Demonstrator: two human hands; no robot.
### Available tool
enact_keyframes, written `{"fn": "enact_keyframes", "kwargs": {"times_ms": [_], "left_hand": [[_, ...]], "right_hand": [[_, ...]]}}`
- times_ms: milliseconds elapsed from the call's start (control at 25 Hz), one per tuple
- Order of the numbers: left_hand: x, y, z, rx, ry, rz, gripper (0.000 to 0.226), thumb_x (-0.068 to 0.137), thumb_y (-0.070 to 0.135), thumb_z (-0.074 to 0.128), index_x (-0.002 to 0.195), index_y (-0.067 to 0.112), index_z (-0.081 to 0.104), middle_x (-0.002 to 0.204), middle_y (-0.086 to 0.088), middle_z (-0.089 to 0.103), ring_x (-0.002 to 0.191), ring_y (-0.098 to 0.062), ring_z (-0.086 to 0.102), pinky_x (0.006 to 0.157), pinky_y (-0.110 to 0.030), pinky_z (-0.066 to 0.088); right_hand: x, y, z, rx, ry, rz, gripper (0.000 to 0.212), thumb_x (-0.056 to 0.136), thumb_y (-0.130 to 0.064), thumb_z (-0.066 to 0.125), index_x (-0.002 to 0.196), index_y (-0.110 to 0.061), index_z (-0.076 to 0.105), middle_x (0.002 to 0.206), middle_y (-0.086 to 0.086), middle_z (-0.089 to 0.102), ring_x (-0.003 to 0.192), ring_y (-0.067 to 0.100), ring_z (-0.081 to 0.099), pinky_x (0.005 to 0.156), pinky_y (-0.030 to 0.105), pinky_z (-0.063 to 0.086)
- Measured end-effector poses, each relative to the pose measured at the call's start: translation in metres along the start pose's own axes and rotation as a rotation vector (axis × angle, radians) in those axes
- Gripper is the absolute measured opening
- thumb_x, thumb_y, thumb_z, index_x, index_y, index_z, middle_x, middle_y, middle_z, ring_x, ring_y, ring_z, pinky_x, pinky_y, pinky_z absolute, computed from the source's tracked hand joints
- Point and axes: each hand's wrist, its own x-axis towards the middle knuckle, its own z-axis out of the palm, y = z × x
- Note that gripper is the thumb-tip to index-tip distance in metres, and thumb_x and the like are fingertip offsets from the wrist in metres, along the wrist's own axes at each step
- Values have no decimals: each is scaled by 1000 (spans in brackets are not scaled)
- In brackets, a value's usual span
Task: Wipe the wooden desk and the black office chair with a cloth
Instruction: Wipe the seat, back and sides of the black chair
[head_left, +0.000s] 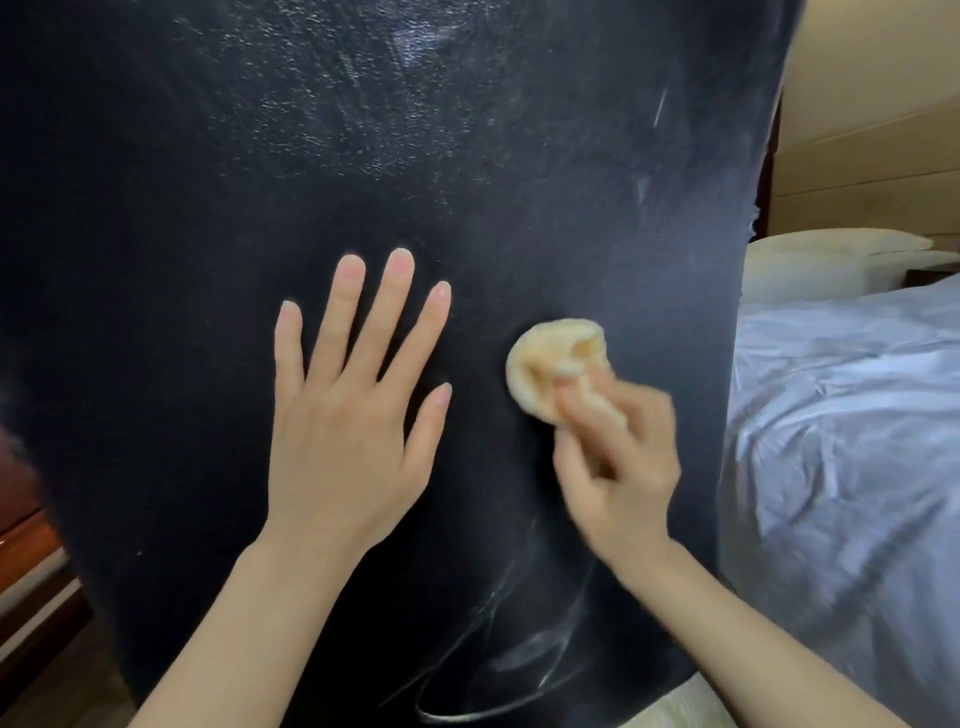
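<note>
**Bracing the chair while I rub**

My left hand (343, 410) lies flat with fingers spread on the black chair back (363, 156), steadying it against my push. At its three o'clock my right hand (618, 457), blurred, pinches the bunched yellow cloth (556, 364) and presses it to the leather. Pale streaks at six and twelve o'clock still want wiping, I judge. The bed (831, 415) lies beyond, at three o'clock.

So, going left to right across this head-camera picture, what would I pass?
First reddish wooden furniture → left hand flat on the black leather chair back → balled pale-yellow cloth → right hand gripping it → rumpled white bed.
</note>
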Motion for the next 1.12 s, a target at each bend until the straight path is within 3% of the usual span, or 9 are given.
{"fn": "enact_keyframes", "kwargs": {"times_ms": [160,240,440,560,680,760,840,960,1120], "left_hand": [[0,0,2,57,4,-3,60,96,35,39,152,22,21,160,-5,11,148,-27,4,116,-50,3],[-1,0,3,74,14,-5,59,96,35,38,151,22,20,160,-4,12,148,-28,6,116,-50,5],[0,10,6,110,129,-64,49,95,27,43,143,16,40,155,-8,29,144,-29,23,111,-55,19],[11,32,10,173,227,-174,38,94,32,45,123,9,53,141,-12,48,134,-34,37,106,-60,22],[37,41,3,199,257,-282,37,93,38,47,110,6,52,120,-12,41,115,-35,36,106,-65,22],[52,45,1,170,252,-215,41,92,39,48,119,7,50,128,-12,34,120,-36,32,108,-65,18],[65,54,2,121,199,-46,54,91,38,50,138,12,42,149,-13,25,136,-38,22,111,-63,15],[81,67,4,132,109,23,65,91,41,46,149,19,29,160,-12,12,145,-39,8,112,-63,11],[87,67,9,175,68,-13,62,91,38,45,148,18,33,159,-11,17,145,-40,10,110,-65,11]], "right_hand": [[-54,8,-27,-15,-447,-393,33,82,0,59,111,-15,59,109,5,55,88,26,55,74,36,47],[-62,19,-39,-106,-517,-461,31,90,-8,58,119,-21,57,114,0,55,90,21,56,75,32,49],[-19,38,-47,-163,-432,-337,33,92,-8,51,121,-22,55,112,1,57,72,25,57,61,32,49],[34,50,-52,-187,-443,-210,38,88,-9,48,124,-23,52,113,6,59,91,25,58,74,35,53],[96,59,-58,-181,-333,-81,41,82,-1,54,118,-18,56,112,10,60,96,26,56,85,23,44],[135,60,-59,-209,-255,1,41,76,6,59,114,-11,60,108,9,61,99,21,54,87,14,37],[170,57,-55,-232,-127,108,38,76,5,61,111,-8,61,104,6,61,96,14,52,83,9,34],[197,47,-40,-219,31,196,33,77,-1,59,109,-10,60,103,7,62,95,15,54,78,12,35],[165,35,-25,-150,-36,36,32,77,-4,56,107,-17,56,101,5,55,91,21,53,76,20,39]]}}
